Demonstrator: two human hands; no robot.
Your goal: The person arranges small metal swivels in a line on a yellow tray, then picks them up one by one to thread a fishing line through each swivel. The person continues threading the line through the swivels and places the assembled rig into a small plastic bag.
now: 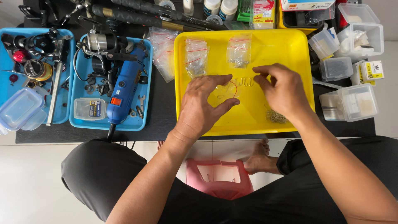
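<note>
Overhead, two hands (pixel 244 97), yellow tray (pixel 296 49), three bags (pixel 238 50)

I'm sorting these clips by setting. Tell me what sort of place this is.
Probably a home hobby bench for fishing-tackle work. A fishing reel and blue rotary tool lie in a blue tray, and both hands, left hand and right hand, handle small clear bags in a yellow tray.
</note>
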